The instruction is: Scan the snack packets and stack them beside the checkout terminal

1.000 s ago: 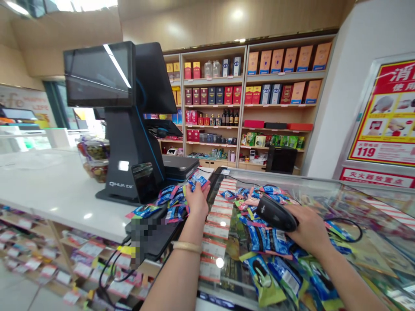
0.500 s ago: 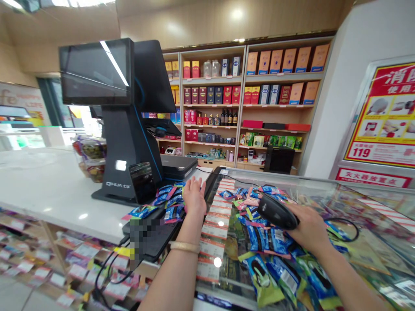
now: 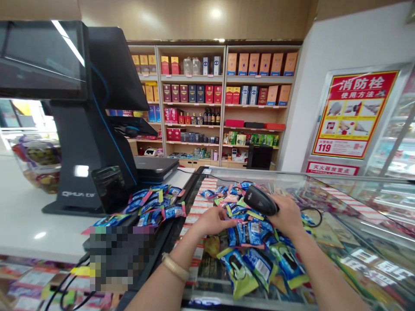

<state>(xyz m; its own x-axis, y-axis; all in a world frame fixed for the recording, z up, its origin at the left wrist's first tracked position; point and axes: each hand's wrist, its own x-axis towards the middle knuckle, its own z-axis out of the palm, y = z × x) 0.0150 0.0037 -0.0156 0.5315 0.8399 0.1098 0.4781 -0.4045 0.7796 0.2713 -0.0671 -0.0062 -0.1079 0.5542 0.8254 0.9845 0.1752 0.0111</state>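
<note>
In the head view, the right fingers [image 3: 281, 208] are wrapped round a black scanner [image 3: 260, 201], its nose angled over the pile of snack packets [image 3: 253, 233] just left of them. The left fingers [image 3: 228, 223] curl at the pile's left edge; whether they pinch a packet, I cannot tell. The step seems to be picking one for scanning, which calls for a clean single pinch. Left of the left fingers, the price-label strip [image 3: 196, 208] gives room to sweep toward a second heap [image 3: 152, 205]. The counter [image 3: 210, 293] ends nearer the wearer; a cable loop [image 3: 320, 218] sits right of the scanner.
</note>
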